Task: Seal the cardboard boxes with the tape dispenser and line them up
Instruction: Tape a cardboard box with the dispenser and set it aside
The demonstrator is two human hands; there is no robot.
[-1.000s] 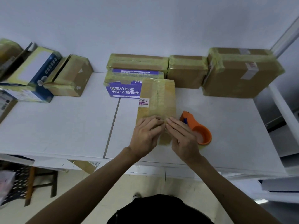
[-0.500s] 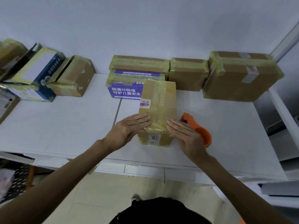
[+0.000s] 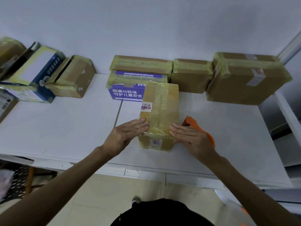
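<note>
the cardboard box (image 3: 160, 111) you are working on lies lengthwise, pointing away from you, near the front middle of the white table (image 3: 65, 128). yellowish tape wraps its top and near end, and a small label (image 3: 146, 106) sits by its left top edge. your left hand (image 3: 125, 136) is flat, fingers straight, pressing on the box's near left corner with the fingertips over the top edge. your right hand (image 3: 190, 137) is just as flat and uncurled, its fingers laid against the near right side of the box. neither hand is wrapped round anything. the orange tape dispenser (image 3: 190, 122) rests on the table just beside the box on its right, partly hidden under your right hand and not gripped. the far end of the box overlaps a purple-printed box (image 3: 125, 93) in this view; whether the two touch, you cannot tell. behind that one, by the wall (image 3: 146, 26), stands a flat brown box (image 3: 141, 64). a squarer brown box (image 3: 192, 75) sits close on its right, then a large brown box (image 3: 244, 79) at the right end, all banded with tape. well apart at the far left, a blue box (image 3: 40, 69) and a small brown box (image 3: 75, 79) sit close together, turned at an angle to that row.
</note>
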